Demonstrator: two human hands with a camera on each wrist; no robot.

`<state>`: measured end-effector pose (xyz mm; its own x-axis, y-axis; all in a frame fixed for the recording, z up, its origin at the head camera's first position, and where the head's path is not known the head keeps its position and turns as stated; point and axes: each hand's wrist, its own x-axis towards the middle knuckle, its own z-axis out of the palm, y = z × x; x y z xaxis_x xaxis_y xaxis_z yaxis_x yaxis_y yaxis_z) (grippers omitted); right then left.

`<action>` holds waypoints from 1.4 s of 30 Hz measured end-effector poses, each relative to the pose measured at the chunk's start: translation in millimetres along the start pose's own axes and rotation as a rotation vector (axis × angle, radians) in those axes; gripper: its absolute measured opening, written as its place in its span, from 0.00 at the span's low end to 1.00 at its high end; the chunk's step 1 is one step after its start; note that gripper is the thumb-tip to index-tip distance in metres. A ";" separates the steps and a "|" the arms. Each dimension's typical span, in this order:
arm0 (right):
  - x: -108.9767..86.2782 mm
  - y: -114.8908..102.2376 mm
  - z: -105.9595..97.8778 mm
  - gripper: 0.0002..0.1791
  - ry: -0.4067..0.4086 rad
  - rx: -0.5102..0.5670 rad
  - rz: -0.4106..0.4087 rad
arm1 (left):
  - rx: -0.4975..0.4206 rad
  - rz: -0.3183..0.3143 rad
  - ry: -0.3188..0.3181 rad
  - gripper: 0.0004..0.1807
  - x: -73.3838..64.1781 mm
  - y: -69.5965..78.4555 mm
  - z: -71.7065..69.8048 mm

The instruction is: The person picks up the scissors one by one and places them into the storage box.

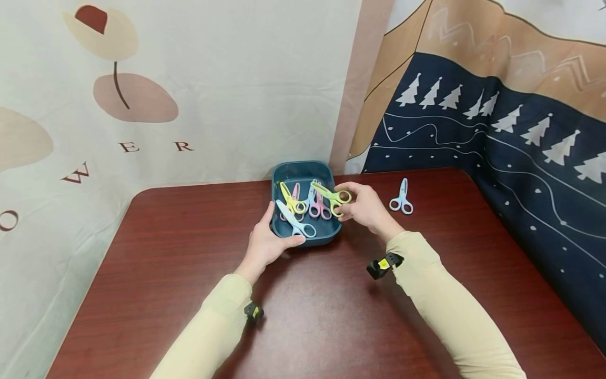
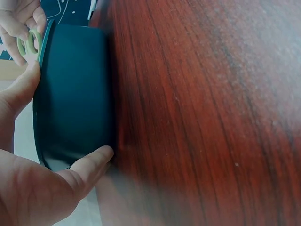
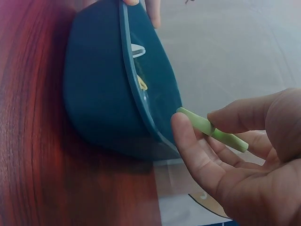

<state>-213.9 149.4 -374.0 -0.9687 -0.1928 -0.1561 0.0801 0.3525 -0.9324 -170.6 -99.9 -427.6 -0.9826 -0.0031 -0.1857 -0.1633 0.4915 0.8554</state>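
My left hand (image 1: pixel 266 241) holds a dark teal plastic bin (image 1: pixel 303 169) at its front left corner, the thumb along the front side. In the left wrist view, its fingers spread against the bin's outer wall (image 2: pixel 75 94). My right hand (image 1: pixel 368 208) pinches light green scissors (image 1: pixel 334 196) by the handles above the bin's right rim, blades pointing left over the inside. The right wrist view shows the green handle (image 3: pixel 225 138) between thumb and fingers. Inside the bin lie yellow scissors (image 1: pixel 291 200), pink scissors (image 1: pixel 320 207) and light blue scissors (image 1: pixel 297 223), partly overlapping.
Another pair of light blue scissors (image 1: pixel 402 198) lies on the brown wooden table (image 1: pixel 312 316), right of my right hand. Behind the bin hangs a pale printed cloth (image 1: pixel 246 105); a dark blue cloth with white trees (image 1: pixel 473 142) borders the table's right side.
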 end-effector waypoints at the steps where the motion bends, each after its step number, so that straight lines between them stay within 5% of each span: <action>1: 0.9 -0.1 1.4 0.28 0.001 -0.003 0.002 | -0.001 -0.001 -0.001 0.68 0.1 0.0 -0.2; 42: 24.5 -7.9 43.3 0.28 -0.055 -0.112 0.074 | 0.024 -0.010 -0.007 0.67 0.1 0.7 -0.8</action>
<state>-228.1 102.3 -384.5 -0.9466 -0.2110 -0.2439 0.1215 0.4673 -0.8757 -170.8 -100.3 -426.6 -0.9802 -0.0018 -0.1979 -0.1709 0.5123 0.8417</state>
